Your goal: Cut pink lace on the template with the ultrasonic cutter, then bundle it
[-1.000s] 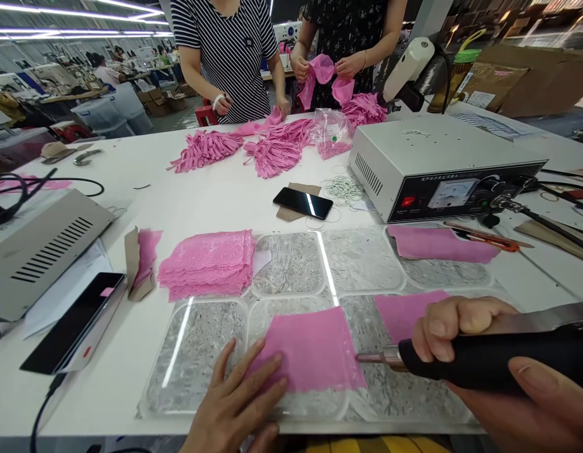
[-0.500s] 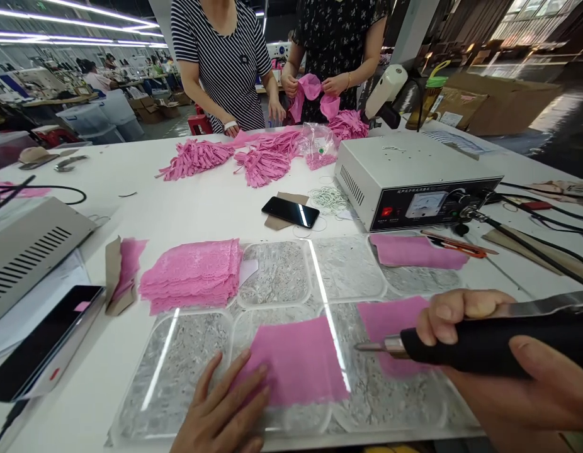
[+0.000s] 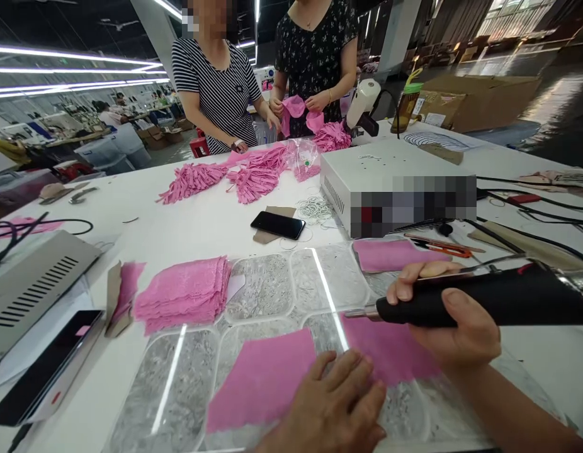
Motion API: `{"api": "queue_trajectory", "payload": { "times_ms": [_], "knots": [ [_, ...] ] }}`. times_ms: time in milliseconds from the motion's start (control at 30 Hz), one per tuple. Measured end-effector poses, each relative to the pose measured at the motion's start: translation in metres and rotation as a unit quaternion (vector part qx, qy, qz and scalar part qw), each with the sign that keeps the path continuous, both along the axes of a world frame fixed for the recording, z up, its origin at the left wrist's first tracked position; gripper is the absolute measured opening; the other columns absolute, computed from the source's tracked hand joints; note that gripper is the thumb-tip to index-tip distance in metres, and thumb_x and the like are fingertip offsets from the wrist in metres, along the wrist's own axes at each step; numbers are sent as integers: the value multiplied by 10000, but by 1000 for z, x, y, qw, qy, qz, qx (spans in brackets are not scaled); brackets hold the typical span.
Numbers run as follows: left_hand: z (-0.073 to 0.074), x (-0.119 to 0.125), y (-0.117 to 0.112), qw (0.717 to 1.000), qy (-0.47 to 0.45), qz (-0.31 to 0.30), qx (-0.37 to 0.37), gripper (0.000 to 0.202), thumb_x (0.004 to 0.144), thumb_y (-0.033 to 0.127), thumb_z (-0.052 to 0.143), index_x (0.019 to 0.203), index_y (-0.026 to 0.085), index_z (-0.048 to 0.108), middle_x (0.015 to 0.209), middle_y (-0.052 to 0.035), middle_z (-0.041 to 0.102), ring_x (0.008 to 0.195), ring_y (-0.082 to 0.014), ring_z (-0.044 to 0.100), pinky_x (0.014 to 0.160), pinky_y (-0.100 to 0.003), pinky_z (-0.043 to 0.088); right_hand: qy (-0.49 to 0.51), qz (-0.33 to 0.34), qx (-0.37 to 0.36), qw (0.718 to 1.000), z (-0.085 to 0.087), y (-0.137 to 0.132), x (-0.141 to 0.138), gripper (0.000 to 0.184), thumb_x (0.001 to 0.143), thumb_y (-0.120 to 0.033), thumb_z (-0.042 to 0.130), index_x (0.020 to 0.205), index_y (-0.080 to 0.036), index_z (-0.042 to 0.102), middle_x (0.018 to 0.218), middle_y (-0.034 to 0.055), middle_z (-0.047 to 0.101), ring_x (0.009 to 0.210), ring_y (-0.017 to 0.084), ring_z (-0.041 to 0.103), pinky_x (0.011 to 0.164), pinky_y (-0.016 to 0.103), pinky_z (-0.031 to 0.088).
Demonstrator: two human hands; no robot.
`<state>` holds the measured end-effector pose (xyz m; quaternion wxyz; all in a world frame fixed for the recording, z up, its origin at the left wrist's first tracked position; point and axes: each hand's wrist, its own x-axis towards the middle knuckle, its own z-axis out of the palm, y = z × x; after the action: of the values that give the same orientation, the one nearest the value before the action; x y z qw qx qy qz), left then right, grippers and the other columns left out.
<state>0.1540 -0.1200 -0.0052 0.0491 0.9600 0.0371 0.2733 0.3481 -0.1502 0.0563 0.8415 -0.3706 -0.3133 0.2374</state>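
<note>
My right hand (image 3: 442, 314) is closed round a black hand-held tool (image 3: 480, 301) whose metal tip (image 3: 355, 313) points left, just above a pink fabric piece (image 3: 390, 349). My left hand (image 3: 329, 406) lies with fingers stretched out on the clear textured plate (image 3: 267, 286), between that piece and a second pink fabric square (image 3: 260, 377) to its left, touching both edges. A stack of pink lace pieces (image 3: 182, 292) rests at the plate's far left corner.
A white machine box (image 3: 367, 173) stands behind the plate, with a third pink piece (image 3: 390, 255), a phone (image 3: 277, 224) and rubber bands (image 3: 313, 209) near it. Two people across the table handle pink strips (image 3: 254, 173). A grey unit (image 3: 36, 277) and cables lie left.
My left hand has slid right from the left pink square to the gap beside the right piece. The tool and my right hand have risen and moved left. The view has tilted up.
</note>
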Motion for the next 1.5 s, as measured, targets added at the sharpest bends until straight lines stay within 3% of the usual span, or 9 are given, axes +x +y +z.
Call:
{"api": "queue_trajectory", "payload": {
  "times_ms": [133, 400, 733, 1233, 1500],
  "knots": [
    [-9, -2, -2, 1000, -13, 6, 2, 354, 954, 423, 526, 1210, 187, 585, 1203, -58, 678, 1210, -214, 569, 979, -380, 458, -4, 15, 2, 1000, -3, 0, 0, 151, 748, -338, 683, 804, -202, 650, 758, 13, 585, 585, 135, 532, 524, 288, 528],
    [10, -2, 3, 1000, -9, -21, -18, 296, 1004, 311, 426, 1119, 115, 615, 1087, -111, 699, 1017, -222, 645, 729, -335, 467, -16, 30, -6, 999, -9, 3, -1, 145, 786, -334, 664, 843, -205, 629, 793, 7, 579, 620, 133, 537, 573, 289, 533],
    [11, 1, 4, 999, -31, -23, -25, 318, 1028, 318, 379, 1071, 127, 628, 1055, -89, 711, 998, -202, 645, 728, -328, 444, -39, 13, -10, 999, -6, 3, -1, 164, 796, -373, 688, 802, -222, 624, 742, 5, 591, 604, 154, 551, 560, 310, 509],
    [16, -3, 4, 999, -30, -23, -36, 230, 988, 268, 465, 1063, 122, 626, 1027, -91, 705, 999, -201, 637, 765, -314, 420, -20, 89, -16, 996, 1, -9, 1, 193, 787, -385, 692, 751, -202, 641, 702, 19, 575, 549, 135, 543, 505, 277, 526],
    [17, -3, 4, 999, -19, -26, -43, 232, 981, 279, 476, 1082, 127, 620, 1014, -85, 708, 1005, -195, 634, 772, -311, 442, -46, 71, -14, 996, 2, -8, 1, 135, 788, -349, 677, 778, -215, 658, 674, 24, 595, 532, 153, 551, 475, 298, 524]
  ]
}}
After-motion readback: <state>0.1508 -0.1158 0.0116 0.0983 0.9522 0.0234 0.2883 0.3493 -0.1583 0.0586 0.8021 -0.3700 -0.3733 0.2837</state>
